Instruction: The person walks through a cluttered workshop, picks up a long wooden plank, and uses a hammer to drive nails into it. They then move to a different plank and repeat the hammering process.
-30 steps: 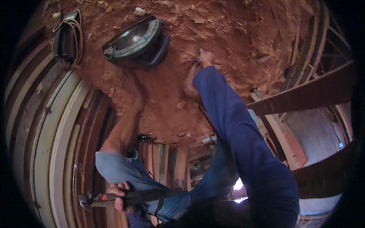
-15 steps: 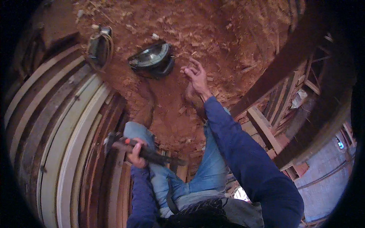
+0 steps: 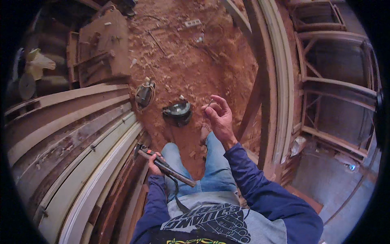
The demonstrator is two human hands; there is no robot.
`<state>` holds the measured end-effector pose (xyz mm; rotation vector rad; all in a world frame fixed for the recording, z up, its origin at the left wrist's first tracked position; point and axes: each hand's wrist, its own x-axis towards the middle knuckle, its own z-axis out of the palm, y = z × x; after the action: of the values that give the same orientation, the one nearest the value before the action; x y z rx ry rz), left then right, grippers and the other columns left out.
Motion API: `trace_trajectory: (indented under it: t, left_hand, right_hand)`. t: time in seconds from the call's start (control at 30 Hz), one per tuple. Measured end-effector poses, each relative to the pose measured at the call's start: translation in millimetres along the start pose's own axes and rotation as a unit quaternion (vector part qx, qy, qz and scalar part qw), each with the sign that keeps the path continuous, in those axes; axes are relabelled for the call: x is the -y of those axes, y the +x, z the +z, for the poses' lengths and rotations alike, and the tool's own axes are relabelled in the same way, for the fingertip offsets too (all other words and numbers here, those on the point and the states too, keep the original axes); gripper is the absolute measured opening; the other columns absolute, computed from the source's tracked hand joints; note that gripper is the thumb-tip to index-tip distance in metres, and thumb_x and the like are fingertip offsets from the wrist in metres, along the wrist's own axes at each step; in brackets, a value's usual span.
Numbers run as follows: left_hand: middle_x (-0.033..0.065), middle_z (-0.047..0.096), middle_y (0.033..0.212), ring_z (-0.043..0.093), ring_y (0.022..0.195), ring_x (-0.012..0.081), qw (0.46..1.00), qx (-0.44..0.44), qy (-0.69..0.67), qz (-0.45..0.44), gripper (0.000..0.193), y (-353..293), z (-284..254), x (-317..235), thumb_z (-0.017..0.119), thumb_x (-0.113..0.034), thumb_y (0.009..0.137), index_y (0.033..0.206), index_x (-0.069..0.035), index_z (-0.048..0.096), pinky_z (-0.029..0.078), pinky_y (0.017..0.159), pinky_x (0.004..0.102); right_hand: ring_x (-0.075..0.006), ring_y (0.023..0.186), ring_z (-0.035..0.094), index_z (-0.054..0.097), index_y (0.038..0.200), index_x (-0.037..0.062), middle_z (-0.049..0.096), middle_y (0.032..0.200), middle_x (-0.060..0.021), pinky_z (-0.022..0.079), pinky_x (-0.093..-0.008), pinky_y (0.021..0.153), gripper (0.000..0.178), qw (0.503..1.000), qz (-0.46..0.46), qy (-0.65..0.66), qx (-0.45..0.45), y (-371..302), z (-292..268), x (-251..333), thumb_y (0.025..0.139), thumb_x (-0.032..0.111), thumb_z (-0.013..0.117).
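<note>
My left hand (image 3: 154, 166) is wrapped round a hammer (image 3: 180, 177), its metal head up by the planks and its wooden handle slanting across my thigh. A second dark tool with a red-orange patch lies along the hammer in the same grip; its kind is unclear. My right hand (image 3: 221, 122) is raised over the dirt floor, thumb and fingers pinched on a thin, nail-like piece (image 3: 210, 103). Beyond my knees, a dark bowl-shaped object (image 3: 177, 118) with a shiny inside sits on the floor, apart from both hands.
Long stacked planks (image 3: 87, 146) run along my left. A dark object with a cord round it (image 3: 144, 95) lies past their end, near a wooden box (image 3: 107, 44). Upright timbers (image 3: 280, 93) and wooden frames (image 3: 333, 87) stand on my right. Wood chips litter the reddish floor (image 3: 191, 61).
The view has tilted up, bringing in more of the floor, box and frames. My right hand appears nearer, with a thin piece now visible in its pinch. My left hand still holds the hammer.
</note>
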<state>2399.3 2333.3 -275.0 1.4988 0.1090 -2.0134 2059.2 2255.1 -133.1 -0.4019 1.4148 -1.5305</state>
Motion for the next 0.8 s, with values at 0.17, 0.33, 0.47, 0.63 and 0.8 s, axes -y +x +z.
trace_trajectory:
  t: [0.17, 0.33, 0.47, 0.63, 0.8]
  left_hand:
    - [0.0025, 0.055, 0.068, 0.052, 0.058, 0.0159, 0.999, -0.007, -0.022, 0.046, 0.025, -16, 18, -61, 0.064, -0.036, 0.089, 0.09, -0.012, 0.06, 0.045, 0.056, 0.0295]
    - [0.0017, 0.052, 0.067, 0.048, 0.056, 0.0151, 0.995, 0.01, -0.035, 0.092, 0.025, -19, 62, -90, 0.064, -0.036, 0.088, 0.088, -0.011, 0.058, 0.042, 0.054, 0.0311]
    - [0.0022, 0.052, 0.073, 0.048, 0.056, 0.0158, 0.983, -0.056, -0.086, 0.153, 0.025, -16, 133, -100, 0.063, -0.033, 0.086, 0.089, -0.009, 0.056, 0.043, 0.054, 0.0323]
    - [0.0005, 0.048, 0.075, 0.045, 0.058, 0.0154, 0.966, -0.07, -0.136, 0.206, 0.025, -17, 239, -111, 0.063, -0.033, 0.085, 0.088, -0.009, 0.056, 0.041, 0.056, 0.032]
    - [0.0012, 0.049, 0.075, 0.047, 0.058, 0.0161, 0.961, -0.055, -0.154, 0.221, 0.025, -6, 340, -129, 0.064, -0.031, 0.086, 0.089, -0.008, 0.057, 0.041, 0.056, 0.0329]
  right_hand:
    - [-0.0142, 0.091, 0.067, 0.055, 0.138, 0.0077, 0.07, 0.097, -0.0056, 0.057, -0.0296, 0.079, 0.048, 0.997, -0.053, 0.023, 0.048, 15, 42, 60, 0.095, 0.009, 0.074]
    - [-0.0146, 0.088, 0.068, 0.056, 0.138, 0.0091, 0.072, 0.104, -0.0102, 0.057, -0.0293, 0.076, 0.04, 0.989, -0.003, 0.132, 0.067, 59, 54, 112, 0.1, 0.011, 0.068]
    - [-0.0116, 0.087, 0.067, 0.058, 0.13, 0.0058, 0.072, 0.108, -0.0094, 0.057, -0.0269, 0.075, 0.032, 0.967, 0.05, 0.227, 0.103, 121, 44, 156, 0.103, 0.02, 0.065]
    - [-0.0142, 0.087, 0.067, 0.06, 0.122, 0.0115, 0.072, 0.111, -0.0095, 0.058, -0.0302, 0.074, 0.02, 0.932, 0.124, 0.314, 0.13, 222, 21, 210, 0.105, 0.02, 0.061]
    - [-0.0134, 0.085, 0.064, 0.061, 0.117, 0.0161, 0.07, 0.107, -0.0038, 0.056, -0.0311, 0.078, 0.014, 0.912, 0.141, 0.357, 0.144, 300, 6, 266, 0.105, 0.024, 0.06]
